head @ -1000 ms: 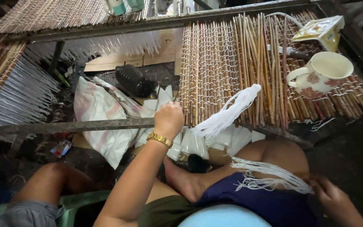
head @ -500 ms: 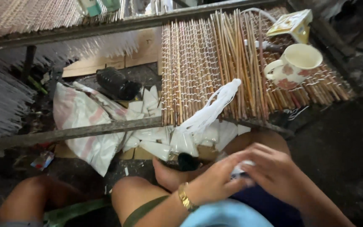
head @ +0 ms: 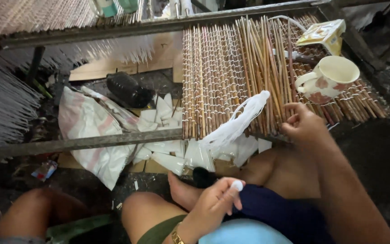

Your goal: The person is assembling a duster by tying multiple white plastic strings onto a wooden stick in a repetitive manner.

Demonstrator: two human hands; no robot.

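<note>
Left hand (head: pixel 213 203) grip pinching white piece (head: pixel 237 185), right hand (head: pixel 304 125) loose on reed mat (head: pixel 231 77), mug (head: pixel 328 77) beside

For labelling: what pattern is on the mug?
Cream mug with reddish floral blotches; head view.

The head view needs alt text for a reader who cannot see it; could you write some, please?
A seated person's right hand reaches to a woven mat of thin sticks on a frame, while the left hand pinches a small white piece. A cup sits on the mat.
</note>
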